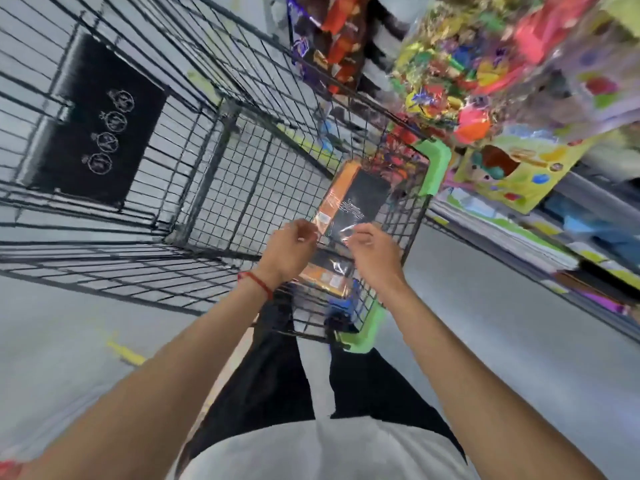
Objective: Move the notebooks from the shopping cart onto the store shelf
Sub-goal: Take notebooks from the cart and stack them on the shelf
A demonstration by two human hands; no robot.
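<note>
A flat rectangular notebook point(358, 199), black with an orange spine strip under glossy wrap, is held above the near right corner of the wire-mesh shopping cart point(242, 188). Both arms reach forward; the left hand point(287, 251) and right hand point(372, 252) pinch its near short edge with curled fingers. Its long axis points away, tilting toward the store shelf point(502, 233).

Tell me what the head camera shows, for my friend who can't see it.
A person's left hand and right hand hold a shiny-wrapped black-and-orange notebook over a wire shopping cart. A second notebook like it sits below, and a black notebook is in the big basket. Colourful toy packs crowd the right side.
</note>
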